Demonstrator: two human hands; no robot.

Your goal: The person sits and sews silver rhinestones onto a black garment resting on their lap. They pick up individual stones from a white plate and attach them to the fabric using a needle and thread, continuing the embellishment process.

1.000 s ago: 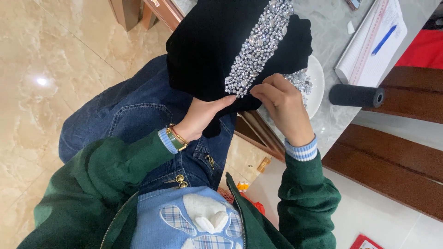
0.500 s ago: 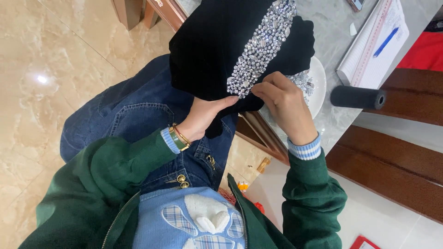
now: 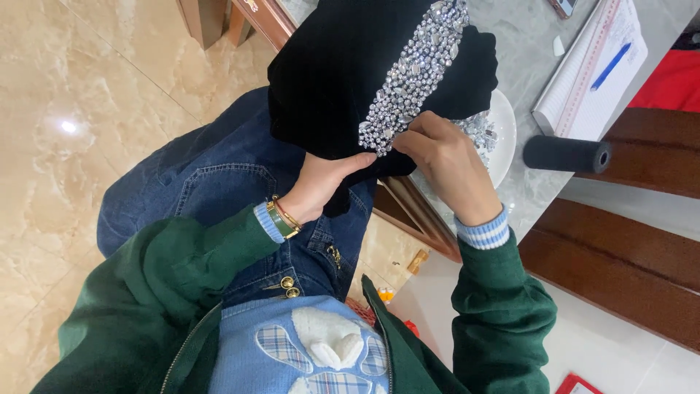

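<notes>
A black velvet garment hangs over the near edge of the grey stone worktop and down toward the person's lap. A band of silver rhinestones runs across it, its long axis slanting from the upper right, on the worktop, down to the lower left, where it ends just at the hands.

The left hand is under the cloth's lower edge, fingers closed on a fold of velvet, thumb pressed flat just below the end of the band. The right hand comes in from the right and lies on top, fingertips pinched together at the band's lower end; whether they hold a needle or a stone is too small to tell. The right hand is the nearer to the stones and touches them; the left supports from beneath.

Just behind the right hand a white dish of loose stones sits on the worktop, partly hidden. Further right lie a spool of black thread, a notebook and a blue pen. Open room lies to the left, over the denim lap and the tiled floor.
</notes>
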